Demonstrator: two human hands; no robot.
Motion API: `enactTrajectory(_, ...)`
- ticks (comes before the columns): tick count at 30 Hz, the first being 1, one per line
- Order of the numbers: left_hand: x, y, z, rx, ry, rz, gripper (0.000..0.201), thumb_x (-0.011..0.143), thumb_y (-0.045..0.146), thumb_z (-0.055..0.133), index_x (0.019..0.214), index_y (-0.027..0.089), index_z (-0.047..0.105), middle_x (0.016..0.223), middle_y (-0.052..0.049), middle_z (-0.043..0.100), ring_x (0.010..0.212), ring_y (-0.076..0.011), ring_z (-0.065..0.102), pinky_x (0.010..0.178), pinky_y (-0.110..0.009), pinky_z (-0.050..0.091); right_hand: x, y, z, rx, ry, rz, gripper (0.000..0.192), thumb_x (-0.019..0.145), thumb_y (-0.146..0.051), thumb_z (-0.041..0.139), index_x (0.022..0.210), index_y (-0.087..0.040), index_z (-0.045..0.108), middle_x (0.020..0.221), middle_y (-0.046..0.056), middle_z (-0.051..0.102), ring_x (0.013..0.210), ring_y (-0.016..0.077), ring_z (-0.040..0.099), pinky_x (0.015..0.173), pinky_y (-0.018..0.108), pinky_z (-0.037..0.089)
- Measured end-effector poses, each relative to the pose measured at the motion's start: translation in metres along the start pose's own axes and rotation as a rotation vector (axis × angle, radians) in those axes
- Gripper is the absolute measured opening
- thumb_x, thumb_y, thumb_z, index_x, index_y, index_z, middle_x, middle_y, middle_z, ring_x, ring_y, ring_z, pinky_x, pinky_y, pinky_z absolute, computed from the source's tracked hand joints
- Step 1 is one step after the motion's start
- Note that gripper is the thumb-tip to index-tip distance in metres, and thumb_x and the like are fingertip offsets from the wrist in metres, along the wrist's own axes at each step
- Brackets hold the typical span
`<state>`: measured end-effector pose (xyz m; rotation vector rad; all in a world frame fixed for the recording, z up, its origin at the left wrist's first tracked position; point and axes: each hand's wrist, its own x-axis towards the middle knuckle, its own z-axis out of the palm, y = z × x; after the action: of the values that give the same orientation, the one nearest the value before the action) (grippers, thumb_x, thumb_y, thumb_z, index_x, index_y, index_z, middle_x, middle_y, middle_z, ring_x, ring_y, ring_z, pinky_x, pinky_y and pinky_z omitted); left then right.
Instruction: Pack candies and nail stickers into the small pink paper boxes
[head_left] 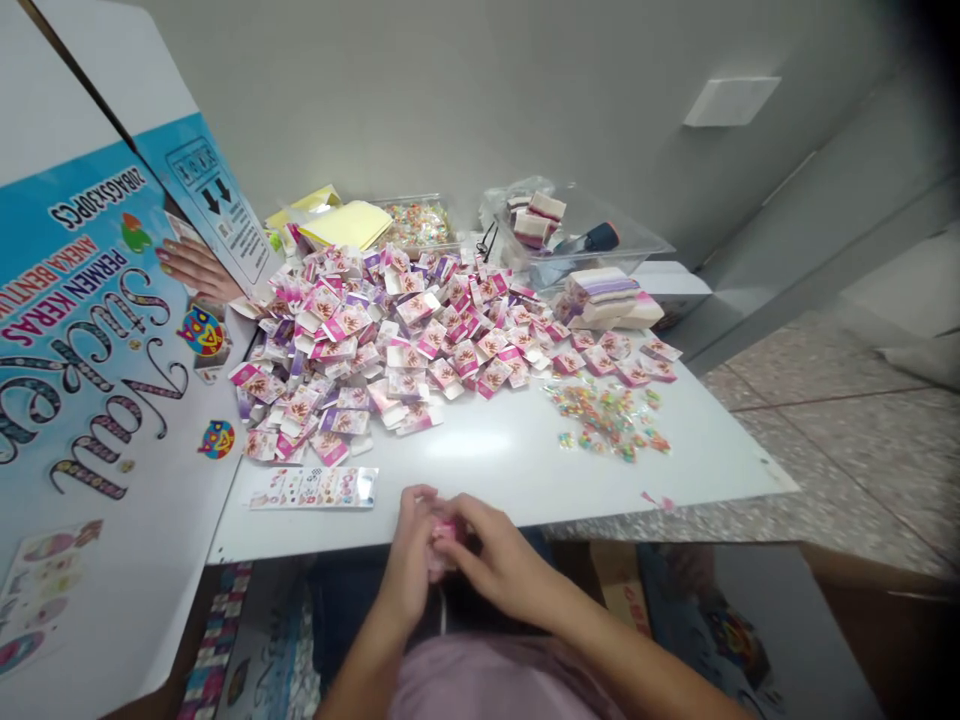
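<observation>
Just in front of the table's near edge, my left hand (415,540) and my right hand (487,550) come together around a small pink-and-white box (444,532). Fingers of both hands are closed on it and cover most of its sides. A strip of nail stickers (315,488) lies flat on the white table (480,455), left of my hands. Beyond it spreads a big heap of small pink and purple boxes (405,330), many with flaps open. To the right lie several small clear packets of colourful candy (611,415).
A large printed carton (112,330) stands along the left side. At the back are yellow sheets (345,224), a tray of candy (416,222) and a clear plastic bin (630,240). Stacked flat box blanks (611,298) sit at right. More cartons (750,620) are below the table.
</observation>
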<state>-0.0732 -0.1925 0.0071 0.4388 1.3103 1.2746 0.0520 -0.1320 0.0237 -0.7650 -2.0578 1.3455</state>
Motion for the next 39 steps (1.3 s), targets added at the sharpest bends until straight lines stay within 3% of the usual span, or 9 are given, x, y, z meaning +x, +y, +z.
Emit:
enactTrajectory(8, -0.013, 0.005, -0.028, 0.312, 0.456, 0.445, 0.028, 0.085, 0.048, 0.061, 0.086, 0.020, 0.061, 0.078, -0.003, 0.063, 0.068, -0.0160, 0.055, 0.060, -0.025, 0.041, 0.023, 0.060, -0.061, 0.333, 0.895, 0.153, 0.029, 0.087, -0.039, 0.063, 0.105, -0.025, 0.047, 0.097, 0.003, 0.062, 0.083, 0.0187, 0.067, 0.071, 0.035, 0.056)
enactTrajectory(12, -0.011, -0.004, -0.033, 0.289, 0.536, 0.485, 0.027, 0.086, 0.046, 0.060, 0.080, 0.020, 0.061, 0.071, -0.001, 0.060, 0.064, -0.0160, 0.053, 0.064, -0.026, 0.042, 0.033, 0.061, -0.026, 0.115, 0.359, 0.096, 0.017, 0.086, -0.031, 0.065, 0.096, -0.018, 0.062, 0.090, 0.008, 0.067, 0.080, 0.0221, 0.067, 0.075, 0.041, 0.057)
enactTrajectory(15, -0.013, -0.010, -0.023, 0.313, 0.490, 0.527, 0.030, 0.089, 0.048, 0.056, 0.076, 0.020, 0.059, 0.069, -0.001, 0.057, 0.062, -0.0157, 0.051, 0.064, -0.027, 0.042, 0.056, 0.043, 0.016, -0.342, -0.145, -0.275, 0.033, 0.090, -0.017, 0.057, 0.122, -0.015, 0.059, 0.121, 0.015, 0.062, 0.115, 0.0268, 0.056, 0.099, 0.045, 0.047)
enactTrajectory(18, -0.017, -0.014, -0.018, 0.337, 0.489, 0.561, 0.032, 0.091, 0.049, 0.053, 0.077, 0.021, 0.059, 0.070, -0.001, 0.056, 0.063, -0.0165, 0.051, 0.064, -0.028, 0.042, 0.090, 0.031, 0.044, -0.597, -0.408, -0.552, 0.041, 0.089, -0.019, 0.060, 0.130, -0.015, 0.056, 0.148, 0.017, 0.043, 0.135, 0.0325, 0.036, 0.107, 0.048, 0.038)
enactTrajectory(21, -0.020, -0.015, -0.026, 0.355, 0.531, 0.594, 0.031, 0.092, 0.048, 0.050, 0.078, 0.021, 0.058, 0.071, -0.001, 0.055, 0.064, -0.0167, 0.050, 0.064, -0.028, 0.042, 0.112, 0.028, 0.053, -0.692, -0.506, -0.697, 0.024, 0.095, -0.023, 0.055, 0.116, -0.015, 0.065, 0.136, 0.013, 0.056, 0.127, 0.0294, 0.044, 0.105, 0.045, 0.038)
enactTrajectory(28, -0.005, -0.021, -0.075, 0.791, 0.834, 0.872, 0.012, 0.088, 0.029, 0.058, 0.095, 0.020, 0.057, 0.093, -0.007, 0.060, 0.091, -0.0241, 0.058, 0.086, -0.039, 0.045, 0.095, 0.026, 0.035, -0.645, -0.223, -0.760, 0.027, 0.096, -0.009, 0.044, 0.110, -0.016, 0.065, 0.123, 0.010, 0.067, 0.112, 0.0260, 0.054, 0.100, 0.049, 0.037)
enactTrajectory(31, 0.006, -0.019, -0.082, 1.057, 0.943, 0.996, 0.056, 0.078, 0.025, 0.072, 0.127, 0.015, 0.047, 0.124, -0.019, 0.056, 0.120, -0.0338, 0.051, 0.104, -0.053, 0.034, 0.080, 0.017, 0.021, -0.533, -0.007, -0.722, 0.034, 0.090, -0.002, 0.046, 0.115, -0.019, 0.062, 0.123, 0.010, 0.068, 0.113, 0.0273, 0.055, 0.097, 0.051, 0.038)
enactTrajectory(36, 0.004, -0.012, -0.061, 1.013, 0.417, 0.992, 0.057, 0.085, 0.021, 0.059, 0.140, 0.021, 0.041, 0.129, -0.013, 0.060, 0.122, -0.0291, 0.053, 0.106, -0.049, 0.037, 0.049, -0.004, -0.004, -0.277, 0.152, -0.569, 0.031, 0.089, -0.002, 0.051, 0.113, -0.020, 0.059, 0.106, 0.008, 0.071, 0.100, 0.0225, 0.062, 0.094, 0.048, 0.044)
enactTrajectory(39, -0.003, -0.008, -0.033, 0.851, 0.338, 0.879, 0.039, 0.086, 0.025, 0.061, 0.125, 0.023, 0.056, 0.106, -0.008, 0.071, 0.097, -0.0252, 0.063, 0.091, -0.041, 0.046, 0.029, -0.010, -0.014, -0.166, 0.388, -0.512, 0.033, 0.086, 0.001, 0.054, 0.111, -0.020, 0.058, 0.097, 0.008, 0.070, 0.092, 0.0213, 0.065, 0.093, 0.047, 0.047)
